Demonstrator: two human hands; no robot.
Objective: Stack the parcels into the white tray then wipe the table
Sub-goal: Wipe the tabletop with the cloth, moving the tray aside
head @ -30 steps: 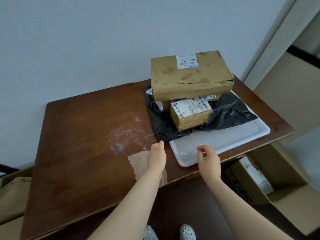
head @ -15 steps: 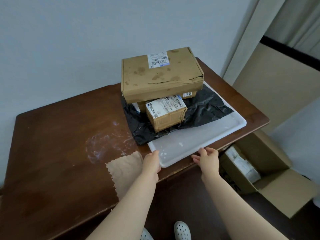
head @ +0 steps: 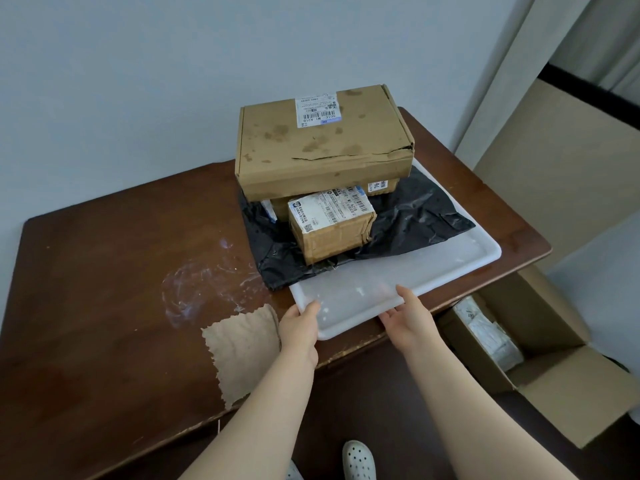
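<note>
The white tray [head: 398, 282] sits at the right end of the desk [head: 114, 271], its near corner hanging a little past the desk's front edge. On it the parcels are already stacked: a black plastic mailer [head: 415, 220] at the bottom, a small taped box [head: 332, 230] on that, and the big stained box [head: 322, 147] on top, toward the tray's far side by the wall.

My left hand [head: 299, 327] holds the tray's near-left corner, thumb over the rim and fingers under it. My right hand [head: 407, 315] clamps the near edge the same way, thumb on top.

The load worries me. All the weight is at the far end, and I hold only the near edge, so a lift from here would likely bend the thin tray or tip it away from me. The big box overhangs the small one and could slide off toward the wall if I jerk. The mailer looks slick, so the boxes may skate on it.

Left of the tray, a whitish smear [head: 211, 275] and a torn brown paper [head: 242, 348] by the front edge are still to be wiped.
</note>
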